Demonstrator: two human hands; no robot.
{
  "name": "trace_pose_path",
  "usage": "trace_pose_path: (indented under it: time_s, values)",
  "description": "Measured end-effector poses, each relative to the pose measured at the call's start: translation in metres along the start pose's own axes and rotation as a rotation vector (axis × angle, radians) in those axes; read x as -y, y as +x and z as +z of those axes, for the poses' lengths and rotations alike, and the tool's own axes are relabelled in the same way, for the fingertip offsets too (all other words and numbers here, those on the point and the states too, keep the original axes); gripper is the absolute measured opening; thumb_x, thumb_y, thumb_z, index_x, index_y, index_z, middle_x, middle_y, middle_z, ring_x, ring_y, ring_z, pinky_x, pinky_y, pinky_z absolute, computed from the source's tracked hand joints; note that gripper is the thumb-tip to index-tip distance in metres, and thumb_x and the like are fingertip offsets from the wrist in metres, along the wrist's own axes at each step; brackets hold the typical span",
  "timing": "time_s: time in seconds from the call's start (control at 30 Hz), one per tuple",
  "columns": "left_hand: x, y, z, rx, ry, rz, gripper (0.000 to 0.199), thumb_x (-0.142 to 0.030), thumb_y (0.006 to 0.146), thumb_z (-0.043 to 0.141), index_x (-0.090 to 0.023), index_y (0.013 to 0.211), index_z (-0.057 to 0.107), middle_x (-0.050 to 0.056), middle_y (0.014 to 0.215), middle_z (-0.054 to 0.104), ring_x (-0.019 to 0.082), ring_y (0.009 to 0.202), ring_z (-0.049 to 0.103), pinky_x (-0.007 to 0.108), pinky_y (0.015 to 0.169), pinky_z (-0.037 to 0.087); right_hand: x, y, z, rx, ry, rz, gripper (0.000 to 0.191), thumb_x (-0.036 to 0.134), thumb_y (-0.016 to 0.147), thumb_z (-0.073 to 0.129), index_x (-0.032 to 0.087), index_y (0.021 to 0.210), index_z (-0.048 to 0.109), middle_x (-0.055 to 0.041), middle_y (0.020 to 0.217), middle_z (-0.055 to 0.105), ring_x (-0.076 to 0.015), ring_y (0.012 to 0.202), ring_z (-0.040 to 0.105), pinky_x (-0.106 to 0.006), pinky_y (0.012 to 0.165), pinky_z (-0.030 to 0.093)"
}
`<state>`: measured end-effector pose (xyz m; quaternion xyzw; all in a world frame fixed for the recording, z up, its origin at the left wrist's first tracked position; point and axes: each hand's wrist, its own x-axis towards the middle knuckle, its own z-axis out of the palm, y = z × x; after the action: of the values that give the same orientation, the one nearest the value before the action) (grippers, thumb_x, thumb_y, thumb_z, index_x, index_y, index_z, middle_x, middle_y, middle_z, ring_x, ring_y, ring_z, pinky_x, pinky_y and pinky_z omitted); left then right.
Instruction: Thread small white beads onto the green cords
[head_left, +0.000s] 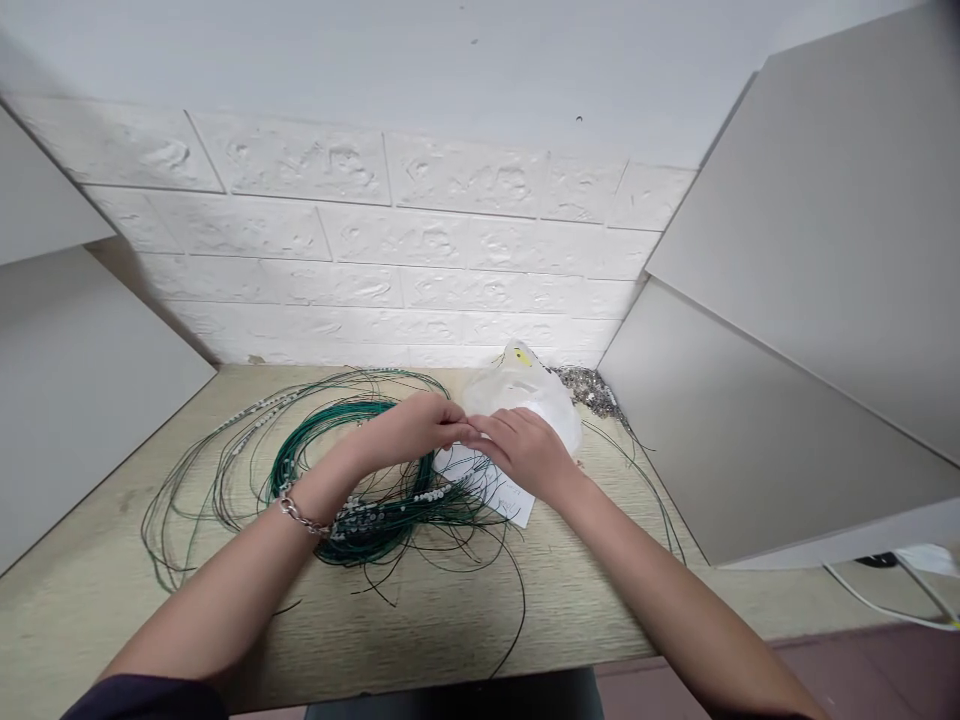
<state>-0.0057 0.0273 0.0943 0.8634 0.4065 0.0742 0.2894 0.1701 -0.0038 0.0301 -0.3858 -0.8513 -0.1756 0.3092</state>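
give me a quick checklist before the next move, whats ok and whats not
1. Hands brought together: ok, the left hand and right hand meet at the fingertips.
2. Wire gripped between the fingertips: cannot tell, too small to see.
3. Wires untangled: not ok, loose strands cross beside the green coil.
4. Paper slip uncovered: not ok, strands lie across it.
5. Loose ends well back from the table's front edge: not ok, one dark strand runs down to about there.
6. Bracelet free of the wires: cannot tell, it overlaps them in view.
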Motion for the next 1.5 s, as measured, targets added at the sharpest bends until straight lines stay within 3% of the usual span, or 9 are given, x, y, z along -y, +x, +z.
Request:
trace_pose_path:
  time_s: [0.23,0.37,0.6,0.93,1.1,1.23,1.33,1.43,1.5]
  values:
    - [-0.004,0.006,0.019,-0.032,-0.076,0.1,0.039,-0.041,0.084,0.031,-0.016,0.073,0.058,0.0,0.062,0.05,0.01,0.059,0.042,0.023,0.056,0.031,-0.012,-0.011,-0.001,0.047,0.044,0.048,0.026,0.029,0.09,0.037,0.017,0.081,0.059,-0.0033,0.072,0.062,-0.0114,0.067,0.055,-0.025,0.066,0.041]
    - [-0.009,0.007,0.022,-0.152,-0.065,0.057,0.037,-0.039,0.083,0.033,-0.015,0.064,0.054,-0.003,0.053,0.041,0.009,0.052,0.037,0.023,0.051,0.027,-0.023,-0.011,-0.002,0.029,0.075,0.034,0.023,0.028,0.089,0.038,0.017,0.083,0.057,-0.0038,0.076,0.062,-0.0122,0.073,0.056,-0.025,0.069,0.042]
    - [-0.004,0.007,0.018,-0.305,-0.044,0.071,0.038,-0.037,0.081,0.037,-0.017,0.051,0.024,-0.004,0.051,0.02,0.007,0.049,0.023,0.025,0.047,0.018,-0.046,-0.02,0.001,-0.032,0.204,0.174,0.02,0.028,0.088,0.041,0.018,0.082,0.058,-0.0036,0.079,0.063,-0.0128,0.075,0.057,-0.024,0.07,0.044]
    - [-0.005,0.01,0.017,-0.332,0.055,0.064,0.037,-0.033,0.08,0.036,-0.017,0.048,0.027,-0.004,0.049,0.021,0.007,0.048,0.023,0.025,0.047,0.019,-0.056,-0.025,0.012,-0.022,0.278,0.245,0.02,0.03,0.085,0.046,0.019,0.085,0.062,-0.0034,0.082,0.065,-0.0129,0.076,0.059,-0.024,0.069,0.045]
    - [0.001,0.013,0.019,-0.234,0.318,-0.016,0.035,-0.034,0.081,0.037,-0.016,0.052,0.046,0.0,0.05,0.043,0.011,0.05,0.037,0.026,0.052,0.026,-0.056,-0.027,0.013,-0.01,0.245,0.263,0.019,0.03,0.084,0.048,0.02,0.084,0.064,-0.0027,0.078,0.065,-0.0119,0.071,0.059,-0.023,0.065,0.046]
    - [-0.003,0.034,0.032,-0.217,0.342,0.059,0.033,-0.038,0.083,0.037,-0.015,0.088,0.06,0.008,0.082,0.062,0.019,0.076,0.053,0.028,0.066,0.035,-0.054,-0.029,0.014,0.001,0.223,0.216,0.021,0.028,0.085,0.046,0.019,0.089,0.064,-0.004,0.08,0.065,-0.0122,0.073,0.059,-0.023,0.067,0.046]
    - [-0.01,0.053,0.04,-0.113,0.244,0.088,0.029,-0.029,0.084,0.037,-0.015,0.081,0.062,0.007,0.076,0.063,0.017,0.07,0.055,0.027,0.066,0.036,-0.054,-0.029,0.012,-0.029,0.271,0.229,0.021,0.025,0.086,0.045,0.02,0.097,0.062,-0.0047,0.088,0.065,-0.013,0.08,0.059,-0.025,0.072,0.047]
    - [-0.011,0.063,0.042,-0.149,0.191,0.061,0.031,-0.028,0.084,0.037,-0.014,0.069,0.061,0.006,0.067,0.062,0.016,0.065,0.054,0.027,0.065,0.036,-0.061,-0.031,0.007,-0.05,0.323,0.345,0.025,0.027,0.082,0.051,0.02,0.104,0.06,-0.0052,0.093,0.065,-0.015,0.083,0.06,-0.027,0.074,0.047]
    - [-0.009,0.063,0.04,-0.177,0.176,0.077,0.035,-0.033,0.085,0.036,-0.015,0.07,0.061,0.006,0.068,0.062,0.017,0.066,0.054,0.028,0.065,0.037,-0.068,-0.033,0.003,-0.039,0.369,0.415,0.021,0.029,0.08,0.055,0.02,0.096,0.064,-0.0047,0.089,0.066,-0.0159,0.081,0.061,-0.028,0.073,0.047]
